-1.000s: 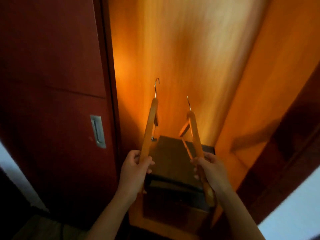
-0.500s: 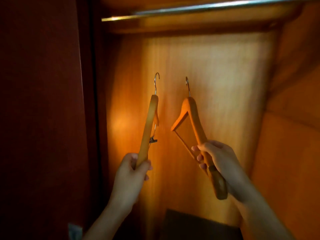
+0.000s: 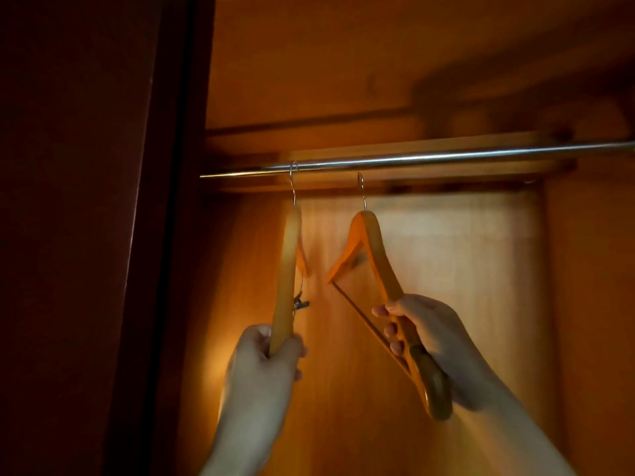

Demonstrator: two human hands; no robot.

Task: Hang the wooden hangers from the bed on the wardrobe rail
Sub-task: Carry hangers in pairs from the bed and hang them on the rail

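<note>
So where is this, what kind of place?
Probably the inside of a wooden wardrobe: a shiny metal rail runs across, orange-brown wooden panels close it in, and two light wooden hangers with metal hooks reach up to the rail.

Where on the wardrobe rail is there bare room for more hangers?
The rail is bare from the right hanger rightward to the picture's edge. A short bare stretch lies between the two hangers. Crowded: the rail's left end, where the left hanger reaches it beside the door.

No text, label, brand, number or sign can be read anywhere in the view; the lighting is dim and every visible surface shows plain wood or metal.
</note>
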